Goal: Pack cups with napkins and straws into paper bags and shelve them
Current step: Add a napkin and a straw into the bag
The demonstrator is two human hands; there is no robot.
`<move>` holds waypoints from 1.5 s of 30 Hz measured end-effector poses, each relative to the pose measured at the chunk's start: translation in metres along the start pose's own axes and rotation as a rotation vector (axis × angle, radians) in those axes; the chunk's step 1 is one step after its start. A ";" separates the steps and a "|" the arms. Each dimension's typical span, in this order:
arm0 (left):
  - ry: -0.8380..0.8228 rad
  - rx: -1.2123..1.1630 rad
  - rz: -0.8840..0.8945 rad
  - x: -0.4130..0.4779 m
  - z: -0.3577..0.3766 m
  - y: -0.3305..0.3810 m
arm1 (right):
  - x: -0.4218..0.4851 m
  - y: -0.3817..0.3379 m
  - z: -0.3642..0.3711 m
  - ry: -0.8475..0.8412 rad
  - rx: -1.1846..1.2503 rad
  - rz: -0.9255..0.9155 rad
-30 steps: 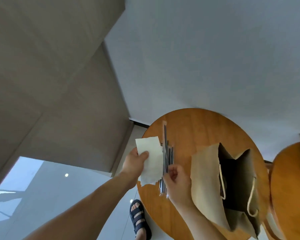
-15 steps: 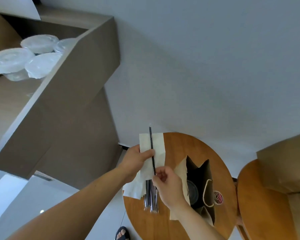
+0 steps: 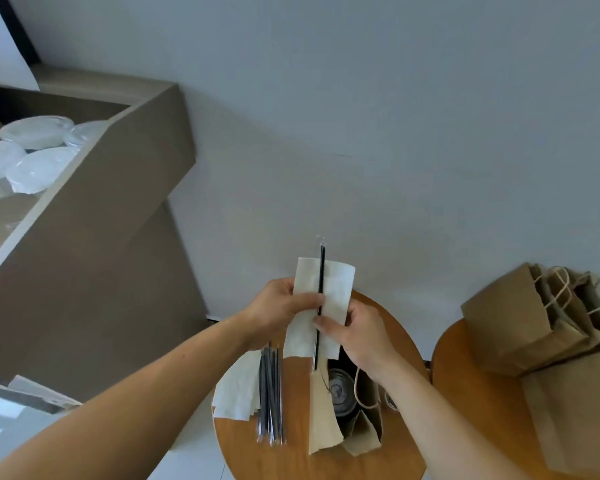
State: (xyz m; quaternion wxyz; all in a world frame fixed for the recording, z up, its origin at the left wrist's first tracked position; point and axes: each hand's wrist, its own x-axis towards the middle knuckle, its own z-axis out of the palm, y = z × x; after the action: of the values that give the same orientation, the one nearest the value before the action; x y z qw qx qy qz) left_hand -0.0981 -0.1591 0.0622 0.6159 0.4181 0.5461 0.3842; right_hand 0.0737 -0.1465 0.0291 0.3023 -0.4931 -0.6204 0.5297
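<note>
Left hand [image 3: 284, 306] and right hand [image 3: 357, 332] pinch a thin black wrapped straw [image 3: 319, 306] against a rectangular white napkin [image 3: 336, 289] above the open brown paper bag [image 3: 326, 420].

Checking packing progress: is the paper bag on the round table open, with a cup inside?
Open. The paper bag gapes at its mouth, and a lidded cup shows inside, below the napkin and straw.
</note>
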 end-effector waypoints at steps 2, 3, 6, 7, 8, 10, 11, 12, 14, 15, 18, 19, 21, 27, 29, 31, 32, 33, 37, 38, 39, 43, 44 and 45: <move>-0.013 -0.005 0.006 0.004 0.009 0.002 | -0.001 0.003 -0.010 0.028 -0.045 0.002; -0.017 0.001 0.009 0.007 0.013 0.002 | -0.001 0.005 -0.014 0.042 -0.055 0.006; -0.013 0.040 0.040 0.013 0.025 0.001 | -0.003 0.008 -0.028 0.077 -0.101 0.001; 0.009 0.067 0.059 0.016 0.029 0.000 | -0.002 0.008 -0.033 0.099 -0.121 0.000; 0.045 0.118 0.078 0.021 0.030 -0.003 | -0.001 0.007 -0.038 0.135 -0.132 0.005; 0.150 0.306 0.087 0.029 0.031 -0.014 | 0.004 0.005 -0.051 0.260 -0.125 0.032; 0.190 0.422 0.056 0.033 0.029 -0.023 | 0.009 0.006 -0.056 0.326 -0.108 0.044; 0.188 0.533 -0.008 0.034 0.028 -0.035 | 0.014 0.006 -0.061 0.384 -0.087 0.054; 0.028 0.730 -0.200 0.034 0.028 -0.064 | 0.024 0.009 -0.062 0.445 -0.056 0.075; -0.092 0.801 -0.300 0.032 0.030 -0.080 | 0.029 0.012 -0.058 0.446 -0.056 0.091; -0.340 0.719 -0.519 0.024 0.040 -0.110 | 0.032 0.029 -0.035 0.366 -0.148 0.173; -0.349 0.663 -0.545 0.022 0.045 -0.115 | 0.030 0.038 -0.028 0.325 -0.198 0.207; -0.253 0.637 -0.481 0.023 0.054 -0.126 | 0.022 0.057 -0.016 0.246 -0.290 0.271; 0.010 0.689 -0.488 0.033 0.070 -0.141 | 0.007 0.091 -0.017 0.041 -0.536 0.432; -0.002 0.630 -0.503 0.032 0.071 -0.138 | 0.006 0.098 -0.019 -0.027 -0.572 0.467; 0.012 0.567 -0.497 0.033 0.068 -0.142 | 0.005 0.105 -0.018 -0.096 -0.593 0.496; 0.019 0.544 -0.492 0.032 0.066 -0.145 | 0.004 0.109 -0.016 -0.130 -0.588 0.511; 0.023 0.524 -0.490 0.032 0.063 -0.149 | 0.004 0.113 -0.013 -0.163 -0.577 0.532; 0.068 0.512 -0.472 0.025 0.055 -0.156 | 0.007 0.130 -0.005 -0.227 -0.531 0.641; 0.076 0.504 -0.467 0.023 0.053 -0.156 | 0.010 0.133 -0.003 -0.229 -0.524 0.659; 0.081 0.498 -0.463 0.021 0.052 -0.158 | 0.013 0.137 -0.001 -0.235 -0.519 0.674; 0.071 0.476 -0.484 0.013 0.046 -0.166 | 0.022 0.152 0.007 -0.271 -0.501 0.733; 0.068 0.482 -0.491 0.012 0.045 -0.168 | 0.024 0.157 0.010 -0.273 -0.502 0.743; 0.069 0.490 -0.496 0.011 0.045 -0.170 | 0.027 0.161 0.012 -0.270 -0.514 0.743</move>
State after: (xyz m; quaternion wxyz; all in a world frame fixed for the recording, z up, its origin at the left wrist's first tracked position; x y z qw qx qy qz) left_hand -0.0496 -0.2135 -0.0980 0.5530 0.3951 0.7275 0.0942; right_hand 0.1007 -0.1332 -0.1316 -0.1231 -0.6673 -0.5465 0.4907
